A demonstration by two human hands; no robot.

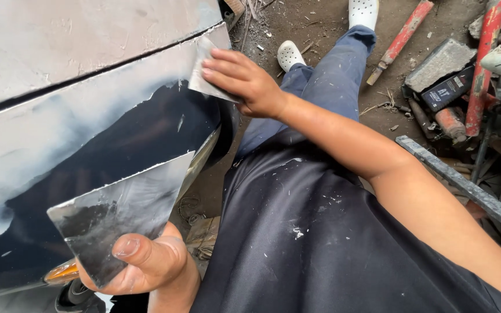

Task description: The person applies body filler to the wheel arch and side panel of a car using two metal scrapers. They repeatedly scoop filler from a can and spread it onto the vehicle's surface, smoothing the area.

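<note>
Presently the work in hand appears to be the spreading of filler over a car body panel, grey with putty along its upper half and dark bare paint below. The right hand is extended to the far edge of that panel, fingers flat and pressed down on a small thin scraper, pinning it against the grey surface just beside the panel's right-hand edge. The left hand, near the camera, is closed around the lower corner of a flat metal sheet, thumb on top; the sheet is smeared grey and dark and serves, in my judgement, as a mixing board. It is held clear of the panel, tilted slightly.

Judged from the pictures, the step is a smoothing pass at the panel's end. The next stroke calls for even, flat pressure along the edge, so that no ridge is left where putty meets dark paint.

Beyond, on the dirt floor, lie red tools, a grey block and scrap, well apart from the work.
</note>
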